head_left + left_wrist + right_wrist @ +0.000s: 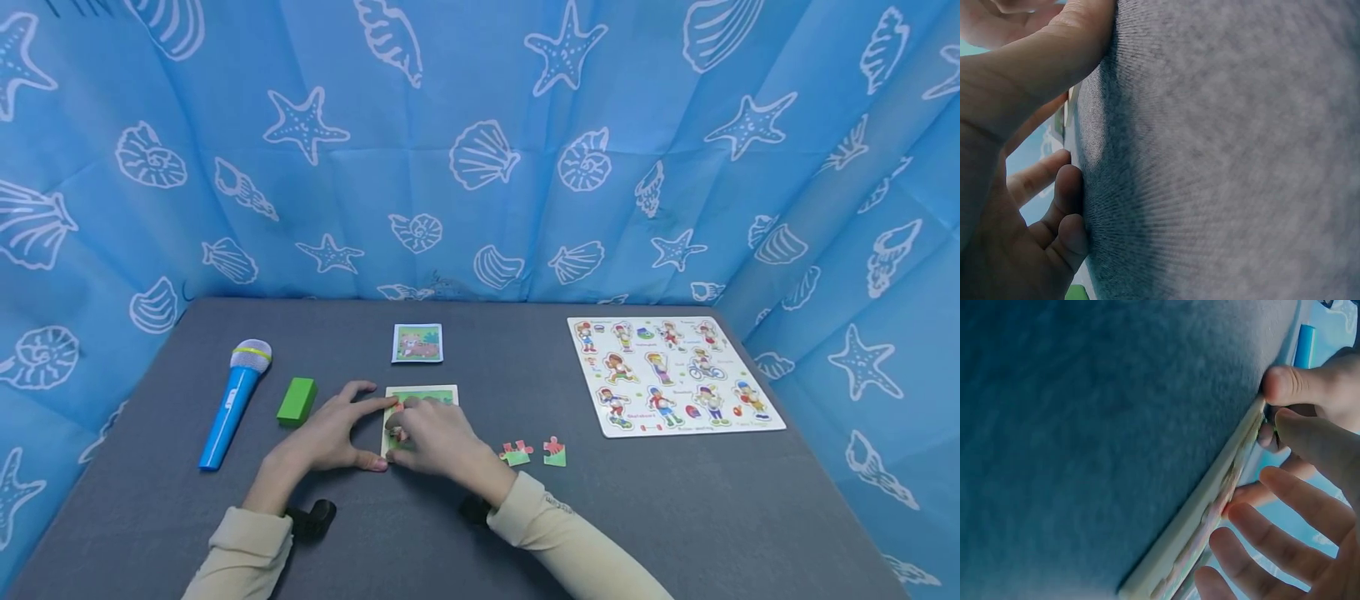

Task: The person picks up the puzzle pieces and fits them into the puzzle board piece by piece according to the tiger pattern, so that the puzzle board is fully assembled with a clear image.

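Left hand [335, 431] spread against puzzle board [431, 392]; right hand [432, 436] above (can't tell grip), nearer loose pieces [555, 452] rightward.

On the flat white, four-sided picture board [637, 392], to the right of where I worked, I could read "Skateboard" and "Roller-skating" along the lower edge and what looked like "Baseball" just above; its other printed words were too small for me to make out. My cream fabric right sleeve [577, 542] bore small dark lettering near the cuff, which I could not read.
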`<state>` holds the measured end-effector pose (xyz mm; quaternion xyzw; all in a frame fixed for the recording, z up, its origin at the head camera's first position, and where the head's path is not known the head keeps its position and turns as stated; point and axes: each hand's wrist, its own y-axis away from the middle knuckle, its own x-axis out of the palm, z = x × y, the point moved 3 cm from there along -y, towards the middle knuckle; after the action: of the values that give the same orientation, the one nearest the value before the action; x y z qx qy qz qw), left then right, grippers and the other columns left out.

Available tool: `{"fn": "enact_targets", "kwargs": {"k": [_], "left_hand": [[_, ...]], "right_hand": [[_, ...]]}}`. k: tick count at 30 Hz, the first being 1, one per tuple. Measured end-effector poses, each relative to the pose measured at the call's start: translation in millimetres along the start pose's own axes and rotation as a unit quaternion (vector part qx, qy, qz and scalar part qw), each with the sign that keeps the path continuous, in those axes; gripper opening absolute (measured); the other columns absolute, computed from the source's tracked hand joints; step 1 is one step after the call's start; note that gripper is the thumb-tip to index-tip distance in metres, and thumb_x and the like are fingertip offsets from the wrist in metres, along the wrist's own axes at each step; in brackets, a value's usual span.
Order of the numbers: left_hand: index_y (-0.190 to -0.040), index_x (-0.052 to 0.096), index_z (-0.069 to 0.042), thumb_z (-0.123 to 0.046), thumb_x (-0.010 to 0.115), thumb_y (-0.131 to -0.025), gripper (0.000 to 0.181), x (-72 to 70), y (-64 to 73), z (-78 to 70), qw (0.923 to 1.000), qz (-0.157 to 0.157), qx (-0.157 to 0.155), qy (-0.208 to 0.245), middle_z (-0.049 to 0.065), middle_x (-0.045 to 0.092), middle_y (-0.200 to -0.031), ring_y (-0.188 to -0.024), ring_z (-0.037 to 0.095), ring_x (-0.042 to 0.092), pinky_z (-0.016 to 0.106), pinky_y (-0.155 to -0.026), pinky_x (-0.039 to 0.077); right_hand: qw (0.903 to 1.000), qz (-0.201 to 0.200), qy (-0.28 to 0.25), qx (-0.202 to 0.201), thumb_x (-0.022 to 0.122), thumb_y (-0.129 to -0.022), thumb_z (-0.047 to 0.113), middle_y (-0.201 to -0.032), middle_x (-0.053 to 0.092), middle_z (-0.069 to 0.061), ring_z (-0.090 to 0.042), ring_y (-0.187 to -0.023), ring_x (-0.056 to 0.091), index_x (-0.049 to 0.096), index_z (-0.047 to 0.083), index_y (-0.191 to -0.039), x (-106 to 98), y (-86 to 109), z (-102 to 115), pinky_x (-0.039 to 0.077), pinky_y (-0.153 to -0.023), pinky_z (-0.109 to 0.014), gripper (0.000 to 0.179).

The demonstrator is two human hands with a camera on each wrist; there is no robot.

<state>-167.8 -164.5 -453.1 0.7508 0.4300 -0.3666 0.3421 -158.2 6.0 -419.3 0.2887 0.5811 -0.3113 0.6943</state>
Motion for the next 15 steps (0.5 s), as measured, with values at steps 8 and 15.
{"fn": "enact_targets", "kwargs": {"k": [8,15], "left_hand": [[-0.153,0.049,-0.024,-0.052,0.089,-0.072,0.095,0.6,-1.8,0.3,1.0,0.002,-0.001,0.0,0.02,0.033,-0.16,-0.14,0.05,0.042,0.07,-0.109,0.039],[-0.153,0.049,-0.024,-0.052,0.089,-0.072,0.095,1.2,-2.8,2.2,1.0,0.006,-0.004,0.0,0.02,0.032,-0.16,-0.141,0.052,0.041,0.071,-0.108,0.038]], "right_hand": [[0.9994,0.004,-0.023,0.025,0.082,-0.087,0.04,-0.096,0.067,0.005,-0.004,-0.07,0.051,0.079,0.025,-0.112,-1.9,4.7,-8.0,0.039,-0.051,-0.022,0.03],[0.9992,0.011,-0.021,0.032,0.08,-0.089,0.039,-0.1,0.069,0.005,-0.007,-0.08,0.062,0.08,0.027,-0.112,2.4,1.9,-7.2,0.047,-0.055,-0.025,0.026]]}}
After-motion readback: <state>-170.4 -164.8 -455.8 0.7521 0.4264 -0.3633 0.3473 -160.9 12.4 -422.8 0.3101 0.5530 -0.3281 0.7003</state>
